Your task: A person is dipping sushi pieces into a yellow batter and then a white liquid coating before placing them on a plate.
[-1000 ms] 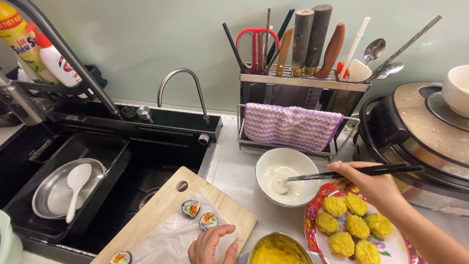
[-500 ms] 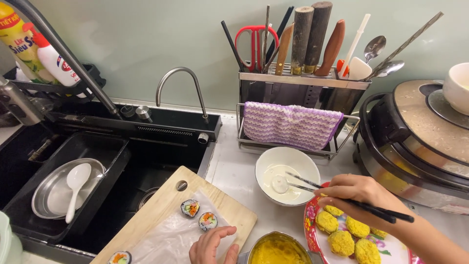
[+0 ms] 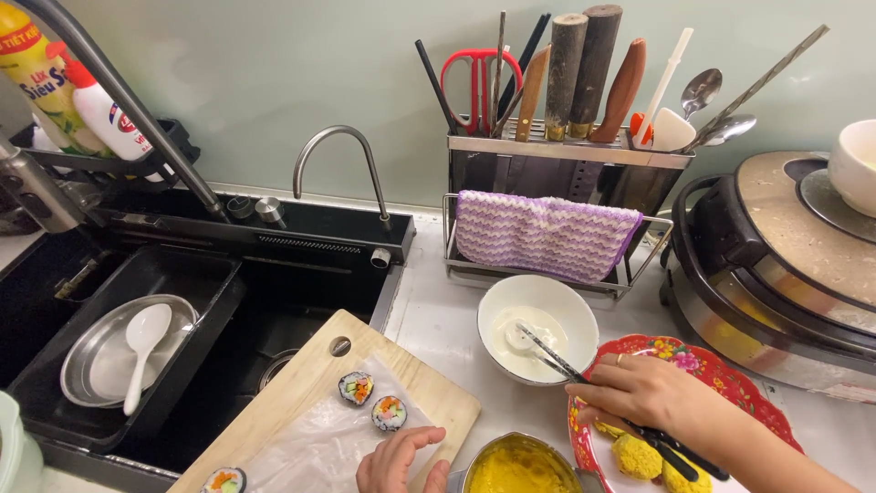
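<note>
Head view, the only one. Right hand closed around dark chopsticks, tips reaching into the white bowl, touching a small pale lump that sits in white batter or cream. Left hand rests flat, fingers loosely open, on clear wrap spread over the wooden board; it holds nothing. Two sliced rolls lie just beyond its fingertips, a third at the board's near corner. Judged step: dipping a piece in the bowl, midway between the cut rolls and the coated pieces. The next move would seem to call for a firm pinch on a slippery, wet piece and a steady lift over the bowl's rim. Yellow crumbed pieces sit on the red flowered plate, partly under the right wrist; rough, grainy crust. A metal bowl of yellow liquid, smooth and glossy, stands between board and plate. Behind: a purple-and-white knitted cloth over a steel rack of knives, scissors and spoons; a round cooker at right. The black sink at left holds a steel dish with a white spoon. Rolls show dark seaweed rims, rice, orange and green centres.
</note>
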